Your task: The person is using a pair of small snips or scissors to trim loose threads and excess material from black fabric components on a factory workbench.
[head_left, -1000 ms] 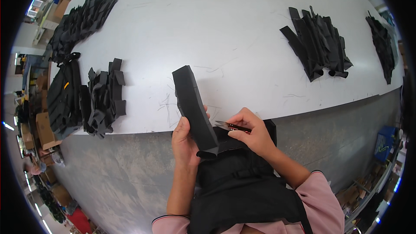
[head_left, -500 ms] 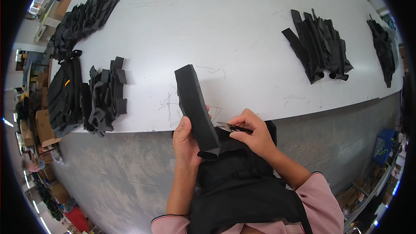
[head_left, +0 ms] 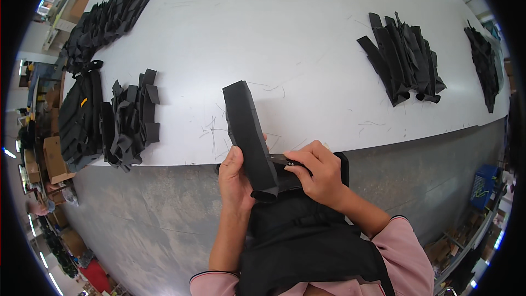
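My left hand (head_left: 235,178) is closed round a long black fabric piece (head_left: 247,137), thumb along its near left side and fingers behind it. The piece stands tilted, its upper end over the table and its lower end, with a dark rolled opening, near my apron. In my right hand (head_left: 318,170) is a pair of black-handled thread snips (head_left: 292,163), pinched between thumb and fingers. The blades touch or lie very close to the right edge of the fabric piece; their tips are partly hidden, so I cannot tell whether they are cutting.
On the white table (head_left: 263,38) lie a stack of black fabric pieces (head_left: 405,60) at right, a similar stack (head_left: 131,120) at left and another pile (head_left: 109,24) behind it. A black bag (head_left: 82,115) rests at the left edge. Loose threads are scattered about.
My right hand has brought the thread snips a little closer to the fabric piece, and its fingers have bent more around the handles. The left hand has stayed almost still.
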A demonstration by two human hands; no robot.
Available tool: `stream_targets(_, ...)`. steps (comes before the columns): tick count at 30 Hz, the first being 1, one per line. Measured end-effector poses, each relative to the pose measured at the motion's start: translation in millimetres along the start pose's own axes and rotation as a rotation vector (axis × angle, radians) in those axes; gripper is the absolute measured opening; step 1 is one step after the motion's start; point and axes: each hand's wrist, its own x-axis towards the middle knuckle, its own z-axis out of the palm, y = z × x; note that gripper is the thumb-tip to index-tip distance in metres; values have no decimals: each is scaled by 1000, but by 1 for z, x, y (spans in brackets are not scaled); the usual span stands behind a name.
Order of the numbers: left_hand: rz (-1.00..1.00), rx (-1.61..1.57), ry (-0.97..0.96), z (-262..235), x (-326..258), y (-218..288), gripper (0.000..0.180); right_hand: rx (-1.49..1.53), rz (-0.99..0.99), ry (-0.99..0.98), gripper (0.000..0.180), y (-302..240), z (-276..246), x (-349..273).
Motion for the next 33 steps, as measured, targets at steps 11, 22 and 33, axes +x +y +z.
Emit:
stream_targets(11,-72,55,115,-8,0,-5,27,267,123,-87,24,0,-2,12)
stream_targets(22,-273,-406,-260,-17,20,-26,23,257,17,-90,27,-1,21,-5)
stream_targets(33,-330,-470,-291,-16,20,-33,41,343,4,-91,26,-4,26,-1)
